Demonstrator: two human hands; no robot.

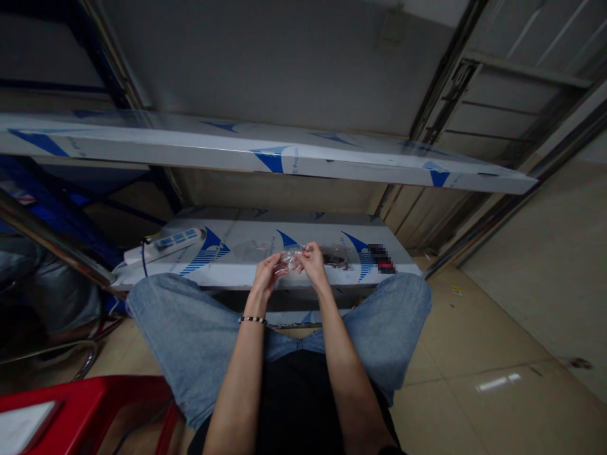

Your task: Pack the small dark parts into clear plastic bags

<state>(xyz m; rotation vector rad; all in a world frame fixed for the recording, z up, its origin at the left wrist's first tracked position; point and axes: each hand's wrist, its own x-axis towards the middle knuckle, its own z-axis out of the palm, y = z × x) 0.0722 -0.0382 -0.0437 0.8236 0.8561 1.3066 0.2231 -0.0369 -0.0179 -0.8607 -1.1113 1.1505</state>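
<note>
My left hand (269,274), with a beaded bracelet at the wrist, and my right hand (313,260) come together just above the front part of the lower shelf (246,273). Between their fingertips is a small clear plastic bag (291,256), pinched from both sides; its contents are too small to make out. Right of my right hand lies a clear packet with dark brown pieces (337,260). Farther right is a dark and red item (382,259), blurred out by pixels. Some faint clear film (251,249) lies left of my hands.
A white power strip (176,241) with a dark cable lies at the shelf's left end. An upper shelf (303,158) in printed film crosses ahead, above the lower one. A red stool (95,398) carrying a white flat object (23,424) stands at lower left.
</note>
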